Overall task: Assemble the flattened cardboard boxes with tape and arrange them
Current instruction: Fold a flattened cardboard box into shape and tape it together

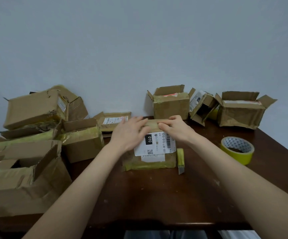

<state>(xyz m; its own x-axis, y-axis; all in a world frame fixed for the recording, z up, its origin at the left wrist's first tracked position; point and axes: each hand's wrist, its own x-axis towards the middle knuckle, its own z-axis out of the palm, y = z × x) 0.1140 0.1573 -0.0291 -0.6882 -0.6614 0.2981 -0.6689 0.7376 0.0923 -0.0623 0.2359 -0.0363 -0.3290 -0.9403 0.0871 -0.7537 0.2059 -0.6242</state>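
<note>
Two hands, left hand (129, 134) and right hand (176, 130), press flat on the labelled box (155, 147) (each grip wide, holding nothing); a yellow tape roll (235, 156) sits nearby on the surface (157, 195).

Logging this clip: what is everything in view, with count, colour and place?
Labelled box: one, brown with a white shipping label, table centre, under both hands.
Open boxes: three, brown, back right by the wall; the middle one is tipped.
Piled boxes: at least five, brown, some yellow-taped, left side; exact count unclear.
Tape roll: one, yellow, right of the labelled box.
Cutter: one, yellow with a grey blade, beside the labelled box's right side.
Table: one, dark brown.
Wall: pale grey-blue, behind everything.
Left hand: one, fingers flat on the labelled box's far top edge.
Right hand: one, pressing the same edge.
</note>
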